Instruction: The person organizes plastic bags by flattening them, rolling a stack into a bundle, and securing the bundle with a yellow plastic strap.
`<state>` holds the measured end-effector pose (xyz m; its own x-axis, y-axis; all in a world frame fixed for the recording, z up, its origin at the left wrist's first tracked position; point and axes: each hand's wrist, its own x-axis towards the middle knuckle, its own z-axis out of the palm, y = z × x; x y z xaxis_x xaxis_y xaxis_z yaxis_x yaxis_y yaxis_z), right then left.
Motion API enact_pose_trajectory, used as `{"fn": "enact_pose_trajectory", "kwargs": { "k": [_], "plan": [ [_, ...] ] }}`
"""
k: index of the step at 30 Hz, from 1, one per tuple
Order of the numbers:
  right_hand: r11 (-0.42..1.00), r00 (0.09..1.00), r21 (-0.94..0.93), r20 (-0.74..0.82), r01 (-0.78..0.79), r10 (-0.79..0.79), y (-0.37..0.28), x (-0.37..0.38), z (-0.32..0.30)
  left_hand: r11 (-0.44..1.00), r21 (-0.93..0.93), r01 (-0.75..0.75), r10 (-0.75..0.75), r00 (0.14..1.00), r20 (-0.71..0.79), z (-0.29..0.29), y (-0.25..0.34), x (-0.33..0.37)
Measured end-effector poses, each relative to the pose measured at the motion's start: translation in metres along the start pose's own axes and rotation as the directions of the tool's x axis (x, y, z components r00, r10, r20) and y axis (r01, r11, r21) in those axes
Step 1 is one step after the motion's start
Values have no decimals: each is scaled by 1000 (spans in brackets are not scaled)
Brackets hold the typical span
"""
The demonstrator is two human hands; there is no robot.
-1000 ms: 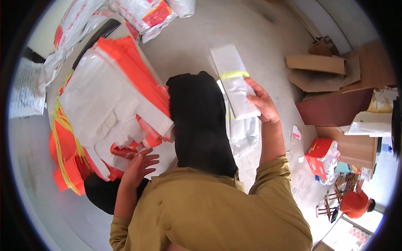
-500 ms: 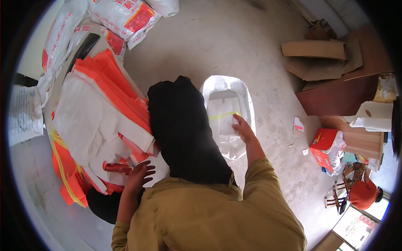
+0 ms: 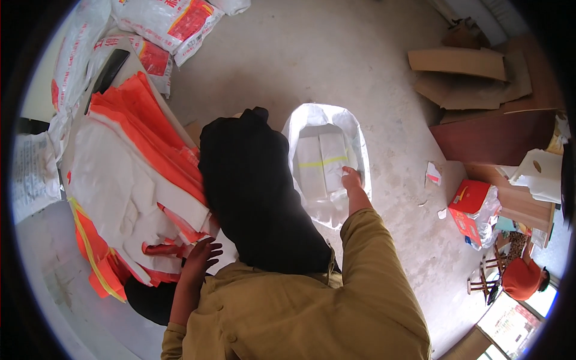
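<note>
At nine o'clock, a stack of white and orange-red sheets [image 3: 114,174] lies loosely folded, its right edge close to the person's black-clad leg [image 3: 246,192]. Toward eight o'clock, the left hand [image 3: 201,258] hovers over or rests on the stack's lower corner; its fingers are spread and grip nothing visible, though contact is hard to judge. Just right of centre, toward three o'clock, a white sack [image 3: 327,110] gapes upward on the floor [image 3: 396,240]. Inside it, the left bundle [image 3: 310,180] and right bundle [image 3: 333,150] lie side by side, each crossed by a yellow band. The right hand [image 3: 353,180] reaches in at the right bundle's four o'clock corner, fingers curled; whether they pinch it or merely press cannot be told. The step in hand seems to be settling this bundle, best done by keeping its long edge flush with its neighbour, pressing it flat, then loosening the fingers straight upward so that neither band nor sack rim gets dragged.
</note>
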<state>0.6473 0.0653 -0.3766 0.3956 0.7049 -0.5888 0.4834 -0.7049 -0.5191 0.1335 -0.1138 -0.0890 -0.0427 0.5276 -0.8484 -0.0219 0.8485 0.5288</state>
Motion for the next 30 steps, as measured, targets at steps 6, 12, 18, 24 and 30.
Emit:
{"fn": "enact_pose_trajectory", "kwargs": {
  "k": [6,12,18,24,30],
  "plan": [
    [942,995,-335,88,-8,40,11,1,0,1000,-5,-1,1,999,32,3,4,5],
    [734,988,-666,150,134,-44,-5,-22,22,1000,14,25,-25,1000,-10,1,5,0],
    [783,851,-521,524,341,-21,14,-11,39,1000,24,9,-10,1000,7,6,6,1],
    [852,875,-302,376,427,-305,36,0,65,1000,-13,23,-22,1000,9,13,6,-13],
    [864,802,4,371,503,-468,34,40,58,984,149,-99,57,962,266,16,57,-42]
  ]
}}
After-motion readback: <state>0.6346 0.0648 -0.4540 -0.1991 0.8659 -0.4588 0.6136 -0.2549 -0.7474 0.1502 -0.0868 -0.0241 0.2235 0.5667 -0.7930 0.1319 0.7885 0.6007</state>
